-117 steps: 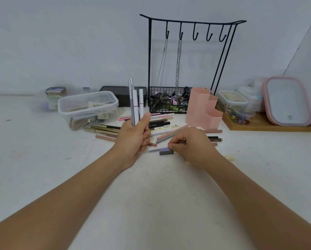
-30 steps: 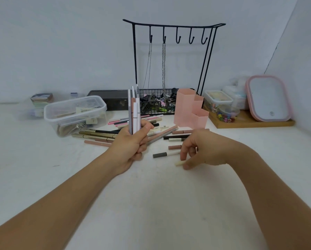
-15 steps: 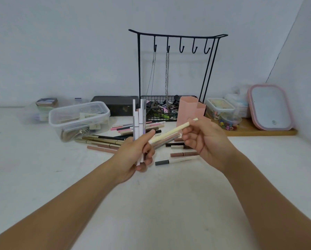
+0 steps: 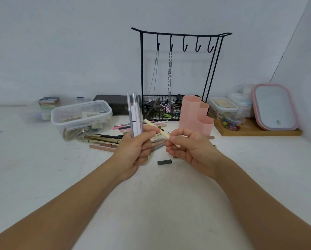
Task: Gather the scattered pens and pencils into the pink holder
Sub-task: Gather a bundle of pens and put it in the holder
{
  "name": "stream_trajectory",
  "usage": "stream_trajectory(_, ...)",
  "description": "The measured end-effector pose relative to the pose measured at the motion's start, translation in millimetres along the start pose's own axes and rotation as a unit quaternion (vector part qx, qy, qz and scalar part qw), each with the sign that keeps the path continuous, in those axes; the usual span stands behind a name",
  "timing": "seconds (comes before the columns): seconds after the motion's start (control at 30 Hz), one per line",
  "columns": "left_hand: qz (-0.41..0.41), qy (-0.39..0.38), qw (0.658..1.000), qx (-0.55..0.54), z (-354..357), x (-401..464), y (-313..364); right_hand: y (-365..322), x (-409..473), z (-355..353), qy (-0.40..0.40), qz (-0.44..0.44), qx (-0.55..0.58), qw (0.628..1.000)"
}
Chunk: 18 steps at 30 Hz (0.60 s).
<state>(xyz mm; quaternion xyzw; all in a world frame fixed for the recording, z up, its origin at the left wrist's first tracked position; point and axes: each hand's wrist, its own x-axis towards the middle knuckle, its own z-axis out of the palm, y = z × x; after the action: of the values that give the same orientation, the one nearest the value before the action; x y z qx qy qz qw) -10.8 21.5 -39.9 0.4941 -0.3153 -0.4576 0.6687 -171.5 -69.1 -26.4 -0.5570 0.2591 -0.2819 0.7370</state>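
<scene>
The left hand point(image 4: 135, 150) grips an upright bundle of pens point(image 4: 135, 116), fingers curled round the lower ends. The right hand point(image 4: 189, 148) pinches a cream pencil point(image 4: 156, 128) between thumb and fingertips; the pencil slants up and to the left, its upper part crossing in front of the left hand's thumb, its tip just beside the bundle. The pink holder point(image 4: 196, 117) stands on the table point(image 4: 160, 204) beyond the right hand, apparently empty. More pens and pencils point(image 4: 104, 139) lie scattered beyond and beneath both hands; a dark cap point(image 4: 164, 162) lies on the table between the wrists.

Risks, as judged:
- Loosening the left grip to admit the pencil may let the bundle fan out or drop.
- An angled pencil may snag the bundle instead of sliding alongside.
- A large bundle may catch the holder's rim and tip the holder.
</scene>
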Motion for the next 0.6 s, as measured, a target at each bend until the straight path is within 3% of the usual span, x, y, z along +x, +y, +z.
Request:
stream_trajectory(0.13,0.028,0.023,0.999,0.025,1,0,-2,0,-2,2,-0.035,0.001,-0.048,0.998)
stream_trajectory(0.3,0.055,0.083,0.995,0.0,-3,3,2,-4,2,-1,0.034,-0.03,-0.044,0.998)
stream_trajectory(0.43,0.04,0.046,0.998,-0.013,-5,3,2,-7,4,-8,0.064,-0.043,0.025,0.997)
stream_trajectory(0.6,0.042,0.005,0.999,-0.003,-2,2,-1,-7,5,-9,0.048,-0.037,0.09,0.994)
